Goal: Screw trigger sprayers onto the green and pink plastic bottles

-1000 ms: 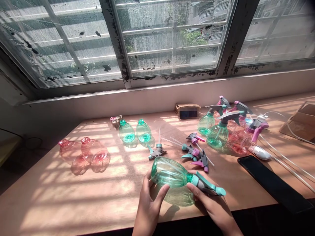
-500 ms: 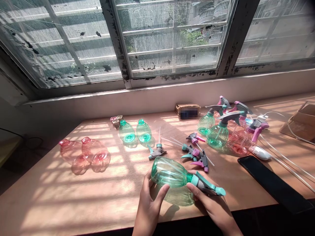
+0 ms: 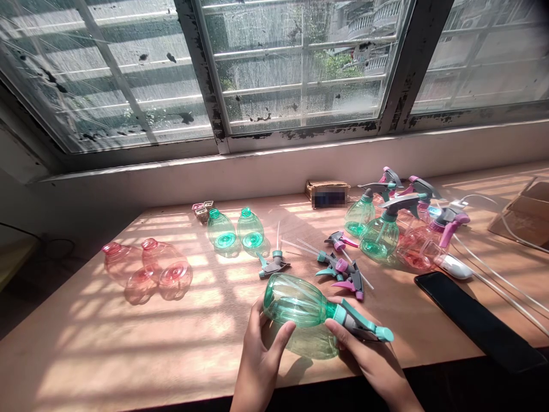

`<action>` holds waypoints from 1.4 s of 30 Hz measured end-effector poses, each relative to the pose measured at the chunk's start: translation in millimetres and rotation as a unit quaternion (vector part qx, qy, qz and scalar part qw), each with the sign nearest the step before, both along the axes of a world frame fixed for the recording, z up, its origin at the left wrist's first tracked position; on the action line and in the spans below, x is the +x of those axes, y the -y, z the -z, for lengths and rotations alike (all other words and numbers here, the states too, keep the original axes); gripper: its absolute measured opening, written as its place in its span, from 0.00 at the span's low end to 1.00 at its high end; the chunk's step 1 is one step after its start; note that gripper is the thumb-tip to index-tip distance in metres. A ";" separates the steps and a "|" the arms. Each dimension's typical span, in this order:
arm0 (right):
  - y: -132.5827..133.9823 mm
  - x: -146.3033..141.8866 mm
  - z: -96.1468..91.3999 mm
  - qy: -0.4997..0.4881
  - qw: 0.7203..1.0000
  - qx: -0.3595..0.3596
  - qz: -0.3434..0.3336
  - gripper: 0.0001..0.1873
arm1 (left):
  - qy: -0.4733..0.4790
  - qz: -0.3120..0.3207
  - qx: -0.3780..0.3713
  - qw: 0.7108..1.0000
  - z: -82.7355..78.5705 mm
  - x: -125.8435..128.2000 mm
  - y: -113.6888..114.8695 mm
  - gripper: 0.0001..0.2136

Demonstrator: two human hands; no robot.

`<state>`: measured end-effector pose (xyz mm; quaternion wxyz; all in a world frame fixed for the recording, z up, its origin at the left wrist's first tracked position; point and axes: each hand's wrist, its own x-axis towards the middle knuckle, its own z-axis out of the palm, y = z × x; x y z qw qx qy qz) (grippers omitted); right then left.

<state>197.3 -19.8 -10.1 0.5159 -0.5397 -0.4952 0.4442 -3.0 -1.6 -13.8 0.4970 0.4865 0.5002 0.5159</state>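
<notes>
I hold a clear green spray bottle (image 3: pixel 295 303) on its side just above the wooden table (image 3: pixel 128 349), near its front edge. My left hand (image 3: pixel 261 357) wraps around the bottle's body from below. My right hand (image 3: pixel 364 357) grips the teal and grey trigger head (image 3: pixel 362 327) at the bottle's neck. Loose trigger heads (image 3: pixel 343 269) with thin dip tubes lie just behind the bottle.
Two empty green bottles (image 3: pixel 235 230) and two pink ones (image 3: pixel 148 269) lie at the left. Several assembled sprayers (image 3: pixel 394 223) stand at the right, by a black phone (image 3: pixel 478 320), a white mouse (image 3: pixel 453 266) and a cardboard box (image 3: pixel 525 214). A small brown box (image 3: pixel 328 193) sits by the wall under the window.
</notes>
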 end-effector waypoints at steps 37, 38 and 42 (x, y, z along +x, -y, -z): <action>-0.4 0.6 5.7 -0.010 1.000 0.011 -0.006 0.18 | -0.019 0.046 0.010 0.999 -1.0 -6.3 -1.0 0.31; -1.1 1.5 7.5 -0.007 1.000 0.015 -0.004 0.18 | -0.021 0.046 0.010 0.999 -1.2 -6.4 -0.9 0.31; -2.3 2.9 11.5 0.006 1.000 0.020 -0.006 0.19 | -0.026 0.040 0.012 0.999 -1.3 -7.4 -1.5 0.31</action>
